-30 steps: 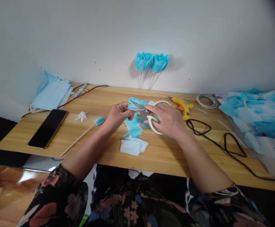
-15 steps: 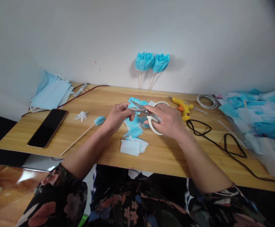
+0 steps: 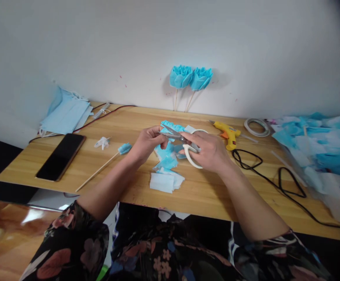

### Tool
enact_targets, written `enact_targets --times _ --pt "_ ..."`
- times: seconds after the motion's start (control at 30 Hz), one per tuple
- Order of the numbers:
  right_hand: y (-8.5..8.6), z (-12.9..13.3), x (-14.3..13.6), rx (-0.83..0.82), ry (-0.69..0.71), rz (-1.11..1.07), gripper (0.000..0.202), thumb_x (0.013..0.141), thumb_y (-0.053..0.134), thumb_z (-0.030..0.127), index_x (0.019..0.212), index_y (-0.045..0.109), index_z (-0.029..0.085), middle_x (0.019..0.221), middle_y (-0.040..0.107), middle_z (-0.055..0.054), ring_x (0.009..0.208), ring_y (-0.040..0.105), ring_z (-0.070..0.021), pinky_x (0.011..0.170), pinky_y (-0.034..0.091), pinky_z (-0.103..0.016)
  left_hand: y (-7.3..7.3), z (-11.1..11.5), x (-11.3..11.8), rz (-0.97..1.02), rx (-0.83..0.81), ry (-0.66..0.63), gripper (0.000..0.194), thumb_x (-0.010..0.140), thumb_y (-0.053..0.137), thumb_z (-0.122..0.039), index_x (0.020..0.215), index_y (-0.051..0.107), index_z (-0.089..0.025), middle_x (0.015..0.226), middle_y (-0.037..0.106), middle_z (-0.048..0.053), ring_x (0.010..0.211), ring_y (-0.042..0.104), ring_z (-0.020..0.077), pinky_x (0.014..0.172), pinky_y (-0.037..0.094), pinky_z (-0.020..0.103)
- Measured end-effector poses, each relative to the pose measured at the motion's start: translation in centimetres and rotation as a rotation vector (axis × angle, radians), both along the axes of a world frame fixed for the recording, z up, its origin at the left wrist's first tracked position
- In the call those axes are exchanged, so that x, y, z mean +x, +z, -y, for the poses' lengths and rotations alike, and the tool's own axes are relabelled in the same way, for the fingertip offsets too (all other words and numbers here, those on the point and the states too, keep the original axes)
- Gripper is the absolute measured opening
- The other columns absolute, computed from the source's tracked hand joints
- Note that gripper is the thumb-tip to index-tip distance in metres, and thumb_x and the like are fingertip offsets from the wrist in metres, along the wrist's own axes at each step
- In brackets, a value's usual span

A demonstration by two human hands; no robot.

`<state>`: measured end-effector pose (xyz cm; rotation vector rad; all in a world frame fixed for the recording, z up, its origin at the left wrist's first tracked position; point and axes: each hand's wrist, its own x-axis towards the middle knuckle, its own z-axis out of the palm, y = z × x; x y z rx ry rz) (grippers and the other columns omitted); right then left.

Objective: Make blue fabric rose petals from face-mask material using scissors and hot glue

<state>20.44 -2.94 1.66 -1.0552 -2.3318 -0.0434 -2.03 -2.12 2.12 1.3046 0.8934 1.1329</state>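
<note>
My right hand (image 3: 209, 150) grips the white-handled scissors (image 3: 191, 154), whose blades are parted and point left. The blade tips reach the fingers of my left hand (image 3: 149, 144), which are pinched together; what lies between them is too small to make out. Beneath the scissors and hands lie blue fabric pieces (image 3: 166, 162) and a pale folded piece (image 3: 162, 182) on the wooden table. Left of my left hand rests a thin stick (image 3: 98, 171) with a small blue roll (image 3: 124, 148) on its end.
Two blue fabric flowers (image 3: 181, 77) on sticks lean against the wall. A phone (image 3: 61, 157) and stacked masks (image 3: 66, 113) lie left. Rightward are a yellow glue gun (image 3: 228, 134), a black cable (image 3: 266, 177), a white coil (image 3: 257, 127) and a blue fabric heap (image 3: 322, 140).
The view has shifted slightly, moving the table items a little to the right in the picture. Both hands keep nearly the same pose, and the scissor blades remain parted.
</note>
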Motion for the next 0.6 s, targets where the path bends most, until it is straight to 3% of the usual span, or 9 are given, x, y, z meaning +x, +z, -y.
enact_targets --times 0.6 --pt "-0.15 0.09 -0.02 -0.04 -0.012 0.018 0.041 0.093 0.065 0.037 0.133 0.065 0.029 0.091 0.076 -0.004 0.08 0.068 -0.0197 0.068 0.051 -0.033 0.17 0.03 -0.17 -0.004 0.011 -0.011 0.014 0.075 0.066 -0.021 0.064 0.06 -0.018 0.054 0.058 -0.002 0.052 0.047 0.0077 0.057 0.042 0.023"
